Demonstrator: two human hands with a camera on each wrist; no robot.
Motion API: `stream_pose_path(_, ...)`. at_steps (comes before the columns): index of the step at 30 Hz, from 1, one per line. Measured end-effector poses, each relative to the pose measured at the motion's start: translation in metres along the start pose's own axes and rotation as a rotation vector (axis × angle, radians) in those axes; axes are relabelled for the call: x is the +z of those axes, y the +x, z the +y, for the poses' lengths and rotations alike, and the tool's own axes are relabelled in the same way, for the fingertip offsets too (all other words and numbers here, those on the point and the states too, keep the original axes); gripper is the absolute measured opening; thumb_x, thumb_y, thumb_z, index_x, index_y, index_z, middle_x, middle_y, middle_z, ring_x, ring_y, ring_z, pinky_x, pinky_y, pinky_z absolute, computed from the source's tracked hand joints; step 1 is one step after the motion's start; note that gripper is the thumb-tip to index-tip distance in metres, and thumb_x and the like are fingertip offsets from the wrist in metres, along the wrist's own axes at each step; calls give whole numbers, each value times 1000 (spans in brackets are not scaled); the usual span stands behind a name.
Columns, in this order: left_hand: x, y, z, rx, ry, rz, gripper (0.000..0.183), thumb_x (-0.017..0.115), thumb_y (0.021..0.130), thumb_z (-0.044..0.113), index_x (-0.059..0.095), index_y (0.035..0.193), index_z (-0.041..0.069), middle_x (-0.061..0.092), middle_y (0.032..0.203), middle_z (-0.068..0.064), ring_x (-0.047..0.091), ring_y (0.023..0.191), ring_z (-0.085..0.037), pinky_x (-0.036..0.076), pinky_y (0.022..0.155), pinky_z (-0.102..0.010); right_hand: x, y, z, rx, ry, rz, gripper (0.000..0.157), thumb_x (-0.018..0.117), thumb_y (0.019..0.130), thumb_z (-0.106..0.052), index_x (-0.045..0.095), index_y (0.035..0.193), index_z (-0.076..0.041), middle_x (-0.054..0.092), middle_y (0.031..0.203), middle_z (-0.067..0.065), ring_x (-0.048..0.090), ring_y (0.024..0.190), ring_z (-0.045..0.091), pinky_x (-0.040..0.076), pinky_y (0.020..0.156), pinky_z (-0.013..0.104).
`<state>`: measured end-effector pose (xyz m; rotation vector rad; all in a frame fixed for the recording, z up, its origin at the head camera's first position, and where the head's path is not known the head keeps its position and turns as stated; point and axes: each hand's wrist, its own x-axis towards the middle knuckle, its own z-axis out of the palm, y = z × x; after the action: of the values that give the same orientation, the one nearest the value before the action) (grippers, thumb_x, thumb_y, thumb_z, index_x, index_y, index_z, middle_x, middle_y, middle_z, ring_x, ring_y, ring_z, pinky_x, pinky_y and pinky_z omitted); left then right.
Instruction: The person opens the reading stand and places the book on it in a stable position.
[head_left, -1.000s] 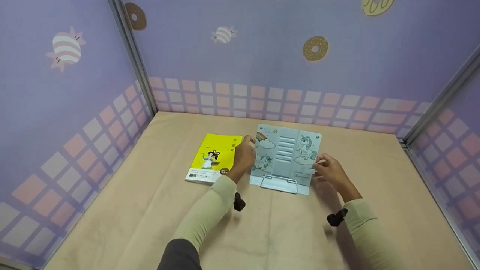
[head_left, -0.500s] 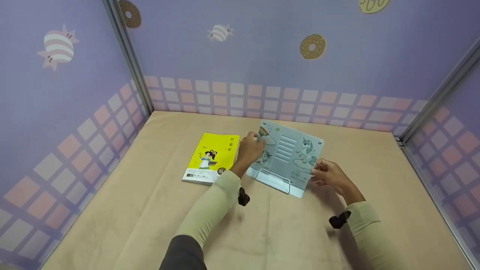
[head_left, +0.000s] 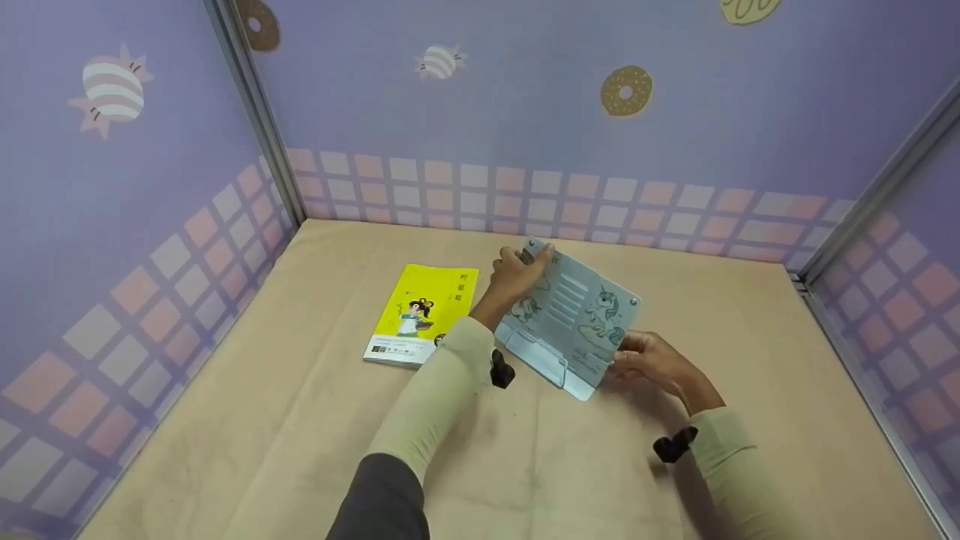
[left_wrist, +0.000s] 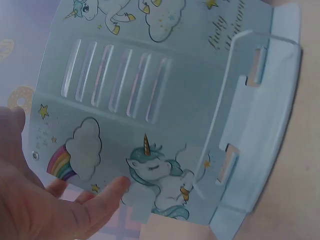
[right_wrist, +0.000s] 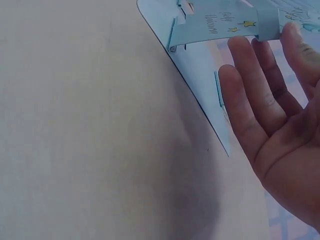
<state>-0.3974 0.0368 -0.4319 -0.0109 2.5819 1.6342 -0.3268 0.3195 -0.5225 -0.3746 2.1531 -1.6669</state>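
Observation:
A light blue book stand with unicorn prints stands tilted on the table, its top leaning left. My left hand holds its upper left edge, the thumb on the front face and the fingers partly behind. At the lower right edge, my right hand pinches the stand between thumb and fingers. The right wrist view shows the right thumb by a small side tab. In the left wrist view, a wire page holder crosses the stand's lower ledge.
A yellow-covered book lies flat left of the stand, partly hidden by the left forearm. The cream table cloth reaches patterned purple walls at the back and sides. Metal posts mark the corners.
The book stand has turned clockwise in the head view, its lower right corner coming nearer. My left hand has moved right and up with its edge; the right hand has shifted slightly down.

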Motion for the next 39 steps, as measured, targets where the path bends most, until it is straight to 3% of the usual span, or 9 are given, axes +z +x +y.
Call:
stream_pose_path(8,11,-1,17,-105,-38,52,79,58,92,66,34,139,8,39,137,-18,45,121,-35,41,105,-51,14,3,-5,-9,-11,-63,50,74,90,-10,61,137,0,72,125,9,74,102,24,58,87,41)
stream_pose_path(11,15,0,20,-87,-68,81,72,59,92,58,36,138,8,41,134,-17,47,117,-33,43,102,-50,17,4,-6,-3,-3,-60,54,74,87,-4,60,139,0,69,129,14,73,102,25,59,88,41)
stream_pose_path(16,21,2,22,1,-93,104,58,55,95,48,40,134,8,46,130,-16,52,112,-28,48,99,-46,25,6,-7,13,2,-72,60,73,88,-3,52,144,3,62,136,21,72,102,25,59,90,44)
stream_pose_path(22,23,6,23,64,-77,113,57,56,96,42,51,140,6,58,135,-16,58,120,-28,50,103,-44,44,11,-12,-10,9,-113,66,72,93,-11,40,147,12,56,138,29,72,100,22,58,93,45)
stream_pose_path(27,25,12,25,102,-25,73,51,57,98,41,59,138,10,62,140,-11,58,128,-26,48,107,-41,63,14,-14,-42,46,-103,66,72,95,-13,39,145,14,61,129,23,73,98,21,59,90,41)
stream_pose_path(31,26,17,27,136,21,-3,48,55,99,43,62,138,15,62,142,-8,58,129,-25,51,104,-40,79,17,-16,-57,54,-62,59,68,97,-10,41,143,15,63,124,22,73,99,22,59,90,40)
stream_pose_path(39,26,24,28,194,90,-181,53,49,103,42,52,151,20,52,154,-8,54,135,-26,50,105,-41,108,22,-22,-38,-39,27,56,67,98,-20,48,142,7,63,129,24,72,105,27,59,92,43)
